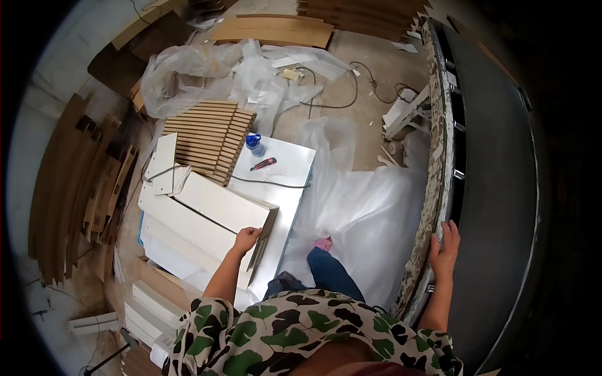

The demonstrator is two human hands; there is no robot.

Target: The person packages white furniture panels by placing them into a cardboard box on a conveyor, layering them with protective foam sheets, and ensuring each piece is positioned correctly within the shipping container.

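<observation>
Lower centre, left hand (248, 239) is resting curled at stiff-looking, probably heavy boards (216, 199), grip unclear; edges are offering hold. Lower right, right hand (445, 252) is lying spread.

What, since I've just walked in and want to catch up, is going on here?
The person's left hand is at the end of some stacked white panels; whether it grips or only touches them is unclear. The right hand, fingers extended, is at the left edge of a long dark surface. A blue-capped bottle and a utility knife are on a white board.
</observation>
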